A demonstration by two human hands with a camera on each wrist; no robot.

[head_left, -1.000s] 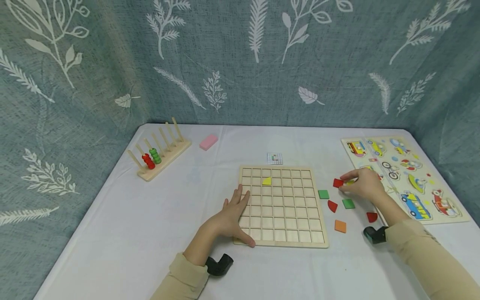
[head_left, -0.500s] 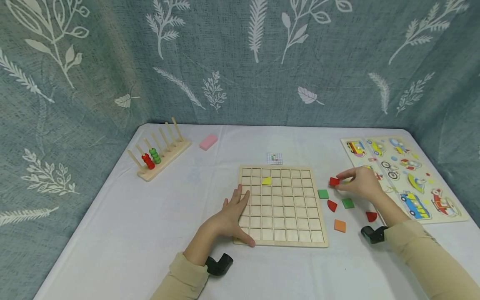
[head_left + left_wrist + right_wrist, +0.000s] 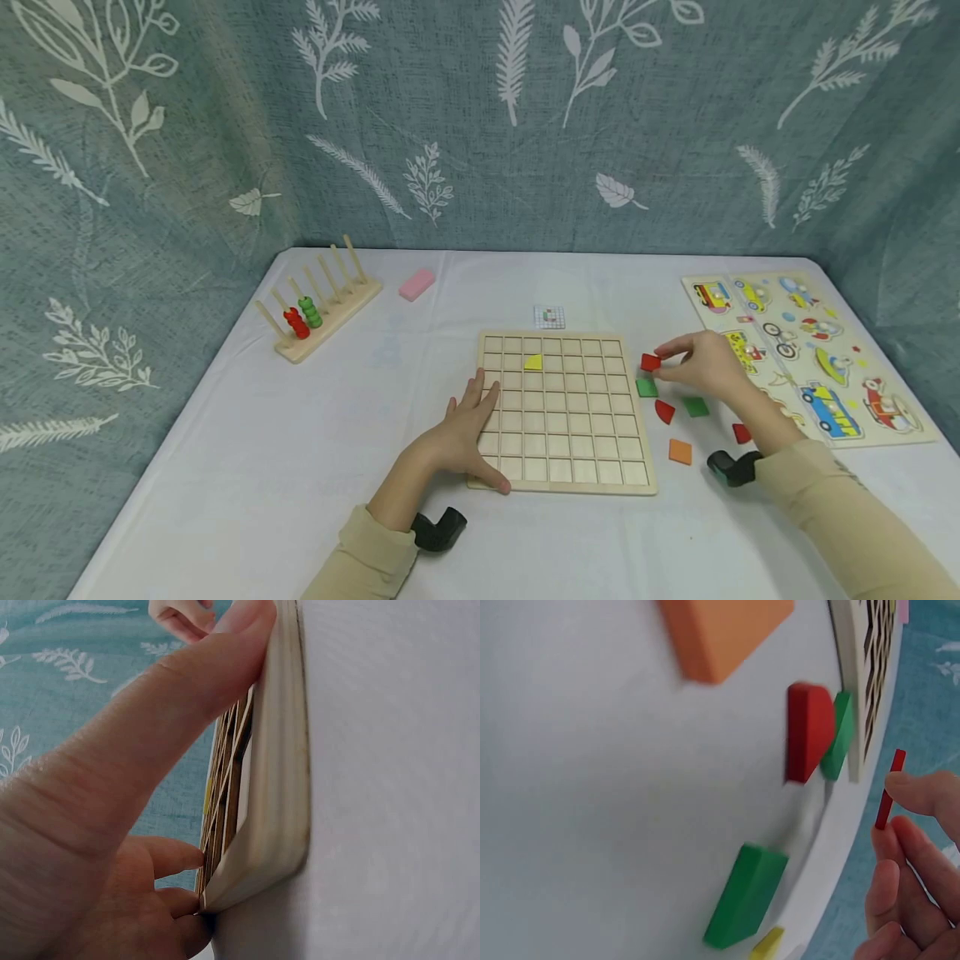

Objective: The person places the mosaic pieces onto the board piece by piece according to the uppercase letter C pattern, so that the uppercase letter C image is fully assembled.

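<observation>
My right hand (image 3: 708,364) pinches a red square tile (image 3: 650,362) between thumb and fingers, just off the right edge of a wooden grid board (image 3: 562,488). In the right wrist view the red tile is held edge-on, raised off the table. My left hand (image 3: 453,442) rests on the board's left side, fingers spread and thumb on the front corner. One yellow quarter-round piece (image 3: 533,362) sits in an upper cell of the grid. Right of the board lie two green square tiles, one near (image 3: 647,387) and one farther (image 3: 696,407), and a red quarter-round piece (image 3: 664,412).
An orange square tile (image 3: 680,452) and another red piece (image 3: 742,433) lie nearer me. A small pattern card (image 3: 549,317) is behind the board. A vehicle puzzle board (image 3: 813,354) lies far right. At left stand a peg bead rack (image 3: 330,321) and a pink block (image 3: 417,284).
My right hand has lifted the red square tile and carried it left toward the grid board. The left hand has stayed in place on the board.
</observation>
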